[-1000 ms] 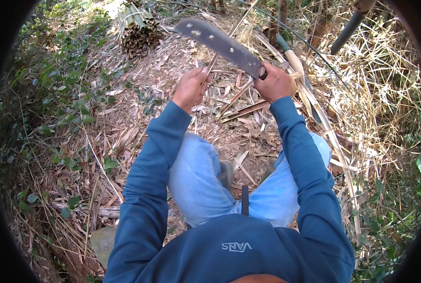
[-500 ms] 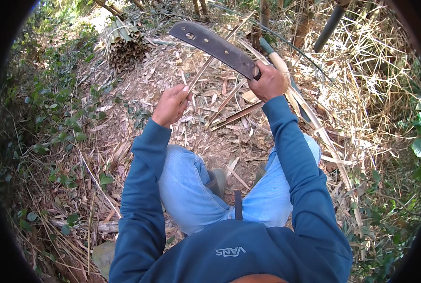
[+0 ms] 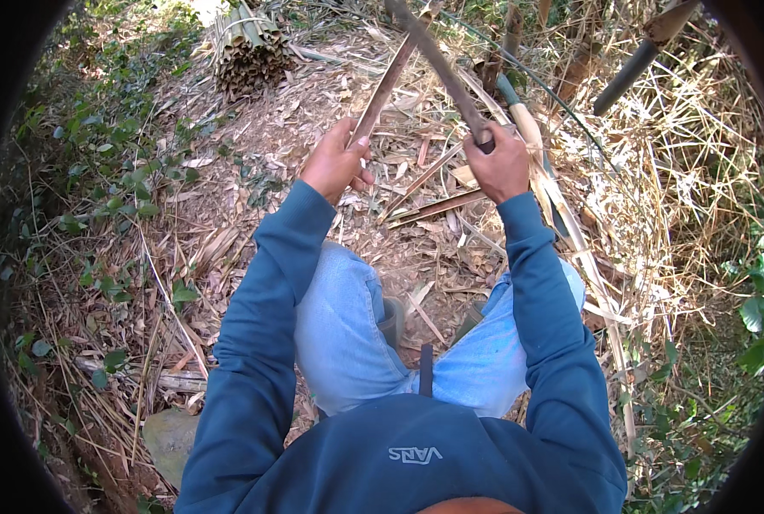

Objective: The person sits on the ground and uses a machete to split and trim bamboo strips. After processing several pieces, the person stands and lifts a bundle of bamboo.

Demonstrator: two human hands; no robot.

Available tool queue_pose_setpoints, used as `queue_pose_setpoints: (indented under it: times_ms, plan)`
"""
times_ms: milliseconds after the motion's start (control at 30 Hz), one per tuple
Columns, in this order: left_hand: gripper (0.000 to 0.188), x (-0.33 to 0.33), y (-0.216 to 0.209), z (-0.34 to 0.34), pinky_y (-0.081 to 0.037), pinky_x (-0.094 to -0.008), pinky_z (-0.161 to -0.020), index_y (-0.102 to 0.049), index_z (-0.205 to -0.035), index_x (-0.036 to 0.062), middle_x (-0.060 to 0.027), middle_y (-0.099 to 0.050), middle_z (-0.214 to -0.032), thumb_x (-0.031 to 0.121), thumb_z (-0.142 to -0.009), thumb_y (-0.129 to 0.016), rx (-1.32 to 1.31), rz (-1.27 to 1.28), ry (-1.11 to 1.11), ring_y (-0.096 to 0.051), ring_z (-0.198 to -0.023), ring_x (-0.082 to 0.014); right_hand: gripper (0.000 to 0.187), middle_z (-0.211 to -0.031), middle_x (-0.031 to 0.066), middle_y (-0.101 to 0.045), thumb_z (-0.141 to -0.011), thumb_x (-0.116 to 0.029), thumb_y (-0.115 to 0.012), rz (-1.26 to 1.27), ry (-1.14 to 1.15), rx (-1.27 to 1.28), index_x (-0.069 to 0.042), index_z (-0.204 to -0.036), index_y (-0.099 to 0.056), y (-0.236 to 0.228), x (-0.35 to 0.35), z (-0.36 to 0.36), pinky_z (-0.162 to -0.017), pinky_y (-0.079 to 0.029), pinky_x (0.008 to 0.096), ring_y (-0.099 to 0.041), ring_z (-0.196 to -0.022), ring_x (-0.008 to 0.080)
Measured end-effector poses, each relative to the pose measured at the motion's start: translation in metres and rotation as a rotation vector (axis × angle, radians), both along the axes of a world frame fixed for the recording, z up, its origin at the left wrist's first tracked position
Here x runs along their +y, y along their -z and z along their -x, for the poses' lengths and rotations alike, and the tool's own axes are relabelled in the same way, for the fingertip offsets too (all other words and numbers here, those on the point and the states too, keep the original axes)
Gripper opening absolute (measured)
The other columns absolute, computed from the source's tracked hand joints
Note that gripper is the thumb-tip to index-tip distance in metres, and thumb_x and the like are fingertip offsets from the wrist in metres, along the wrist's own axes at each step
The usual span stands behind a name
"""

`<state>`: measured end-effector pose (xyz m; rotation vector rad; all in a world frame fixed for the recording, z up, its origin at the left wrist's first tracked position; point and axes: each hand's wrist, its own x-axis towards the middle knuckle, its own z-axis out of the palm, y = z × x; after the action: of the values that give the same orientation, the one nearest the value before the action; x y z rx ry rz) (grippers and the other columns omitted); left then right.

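Note:
My left hand (image 3: pixel 337 163) is closed around the near end of a thin split bamboo strip (image 3: pixel 382 92), which slants up and to the right, away from me. In my right hand (image 3: pixel 497 161) is a machete, its handle mostly hidden by my fingers. The dark machete blade (image 3: pixel 444 70) is turned nearly edge-on and points away, leaning left. Blade and strip cross near the top of the view; I cannot tell whether they touch there.
A tied bundle of cut bamboo (image 3: pixel 249 53) stands at the far left. Split strips (image 3: pixel 438 207) lie on leaf litter before my knees. A long pale bamboo piece (image 3: pixel 575 224) runs down the right. A stone (image 3: pixel 170 441) lies near left; dry twigs (image 3: pixel 682 171) tangle at right.
The machete has turned from showing its broad flat side to nearly edge-on, its tip swinging right and away. My left hand has moved right and slightly away with the bamboo strip.

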<state>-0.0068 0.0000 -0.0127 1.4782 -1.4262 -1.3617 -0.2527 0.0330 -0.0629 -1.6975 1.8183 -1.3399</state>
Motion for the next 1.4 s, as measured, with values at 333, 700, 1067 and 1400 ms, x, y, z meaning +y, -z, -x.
queue_pose_setpoints:
  times_ms: [333, 700, 1067, 1400]
  plan:
    - [0.022, 0.007, -0.012, -0.007, -0.039, -0.0250, -0.045, -0.063, -0.105, -0.0038, -0.0042, -0.064, -0.067, 0.012, -0.098, -0.048, -0.189, 0.017, 0.204, -0.047, -0.046, -0.0076, 0.026, -0.075, 0.0175, -0.066, -0.074, -0.031, -0.066, -0.163, -0.016, 0.251, -0.007, -0.083, -0.060, 0.014, -0.018, -0.025, -0.067, -0.052, 0.0475, -0.065, -0.070, 0.0370]
    - [0.026, -0.009, 0.003, -0.015, -0.039, -0.0297, -0.050, -0.066, -0.099, -0.0021, -0.0050, -0.065, -0.063, 0.016, -0.098, -0.047, -0.353, 0.158, 0.173, -0.049, -0.049, -0.0102, 0.026, -0.074, 0.0154, -0.066, -0.074, -0.033, -0.066, -0.138, -0.103, 0.349, -0.010, -0.084, -0.062, 0.019, -0.019, -0.043, -0.063, -0.053, 0.0468, -0.066, -0.068, 0.0352]
    - [0.026, 0.000, 0.007, -0.014, -0.033, -0.0245, -0.042, -0.066, -0.096, -0.0019, -0.0032, -0.061, -0.059, 0.016, -0.099, -0.047, -0.396, 0.176, 0.236, -0.041, -0.044, -0.0044, 0.027, -0.071, 0.0167, -0.067, -0.080, -0.036, -0.061, -0.230, -0.059, 0.187, -0.011, -0.089, -0.065, 0.016, -0.023, -0.029, -0.068, -0.054, 0.0468, -0.067, -0.070, 0.0361]
    - [0.026, 0.005, 0.002, -0.016, -0.041, -0.0302, -0.049, -0.063, -0.086, -0.0019, -0.0060, -0.061, -0.056, 0.017, -0.098, -0.049, -0.456, 0.192, 0.259, -0.052, -0.047, -0.0108, 0.036, -0.071, 0.0191, -0.066, -0.079, -0.040, -0.061, -0.263, 0.069, 0.116, -0.007, -0.090, -0.068, 0.033, -0.035, 0.000, -0.071, -0.052, 0.0460, -0.066, -0.070, 0.0368]
